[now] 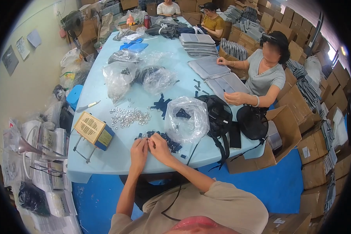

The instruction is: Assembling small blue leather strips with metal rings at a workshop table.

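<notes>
Two hands meet at the light-blue table's (pixel 105 163) near edge: left hand (pixel 139 150) and right hand (pixel 158 146), fingers pinched together on a small dark strap piece (pixel 148 141). Leftward sits a tan box device (pixel 93 130); beyond, metal rings (pixel 129 116); rightward, a clear bag (pixel 186 119); cardboard cartons (pixel 315 144) stand far right.

You sat at a long pale-blue worktop (pixel 105 156) on a bright blue floor (pixel 276 187). A cream wall (pixel 31 78) with pinned papers ran along your left, and stacked cardboard boxes (pixel 319 144) lined the right side, where daylight glared in from above.
</notes>
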`<state>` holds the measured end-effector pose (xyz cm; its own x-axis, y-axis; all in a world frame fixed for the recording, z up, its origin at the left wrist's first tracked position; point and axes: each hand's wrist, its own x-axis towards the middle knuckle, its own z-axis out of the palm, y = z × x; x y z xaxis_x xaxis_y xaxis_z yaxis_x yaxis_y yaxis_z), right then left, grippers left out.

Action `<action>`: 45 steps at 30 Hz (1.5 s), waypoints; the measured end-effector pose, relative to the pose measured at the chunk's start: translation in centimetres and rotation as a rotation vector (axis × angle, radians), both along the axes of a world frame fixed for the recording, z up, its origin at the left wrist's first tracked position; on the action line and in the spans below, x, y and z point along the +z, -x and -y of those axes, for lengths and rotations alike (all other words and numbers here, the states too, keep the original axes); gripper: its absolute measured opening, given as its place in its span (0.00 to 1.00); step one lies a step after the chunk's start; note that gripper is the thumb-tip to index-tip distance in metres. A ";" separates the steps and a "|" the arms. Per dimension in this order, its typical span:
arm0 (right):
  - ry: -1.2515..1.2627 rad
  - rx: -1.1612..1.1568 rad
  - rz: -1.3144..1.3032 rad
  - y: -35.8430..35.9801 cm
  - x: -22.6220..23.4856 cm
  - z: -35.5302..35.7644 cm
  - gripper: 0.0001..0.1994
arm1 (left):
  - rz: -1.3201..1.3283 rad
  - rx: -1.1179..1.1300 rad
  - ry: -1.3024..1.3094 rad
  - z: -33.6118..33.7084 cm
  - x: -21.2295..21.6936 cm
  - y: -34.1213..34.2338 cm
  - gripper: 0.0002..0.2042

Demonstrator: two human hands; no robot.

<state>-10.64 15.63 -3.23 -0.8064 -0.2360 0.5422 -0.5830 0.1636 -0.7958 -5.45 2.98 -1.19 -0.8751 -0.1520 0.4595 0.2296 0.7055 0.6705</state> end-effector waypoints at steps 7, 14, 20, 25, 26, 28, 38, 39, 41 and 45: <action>-0.043 -0.009 -0.030 -0.1 -0.3 -0.1 0.07 | -0.046 0.005 -0.002 -0.2 -0.1 -0.1 0.09; -0.016 0.031 0.102 -0.7 0.3 -0.2 0.09 | -0.031 0.023 -0.025 -0.4 0.5 -0.7 0.09; 0.012 0.020 0.121 -0.5 0.1 -0.5 0.11 | -0.029 0.022 -0.054 -0.9 0.7 -0.4 0.09; -0.046 0.006 0.046 0.1 0.6 -0.3 0.11 | -0.120 0.041 0.015 -0.4 -0.1 0.1 0.09; -0.072 -0.002 -0.004 -0.2 0.7 -0.3 0.10 | -0.112 0.069 0.014 -0.4 -0.4 -0.6 0.09; -0.090 0.012 -0.038 -0.3 0.6 0.2 0.10 | -0.158 0.102 0.046 -0.3 -0.8 -0.4 0.10; -0.200 -0.029 -0.185 -1.3 0.9 0.1 0.09 | -0.102 0.100 0.112 0.2 -2.2 -0.7 0.08; -0.219 -0.038 -0.206 -1.3 0.7 0.1 0.09 | -0.113 0.085 0.115 0.0 -2.1 -0.7 0.08; -0.229 -0.072 -0.241 -1.2 0.4 -0.1 0.10 | -0.142 0.105 0.149 -0.2 -1.8 -0.7 0.09; -0.204 -0.085 -0.257 -1.5 0.8 0.0 0.09 | -0.090 0.138 0.229 -0.4 -1.2 -1.1 0.09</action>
<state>-9.11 15.63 -2.43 -0.6712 -0.2982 0.6786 -0.7374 0.3616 -0.5705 -4.38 3.41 -2.35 -0.8075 -0.1503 0.5704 0.1720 0.8650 0.4713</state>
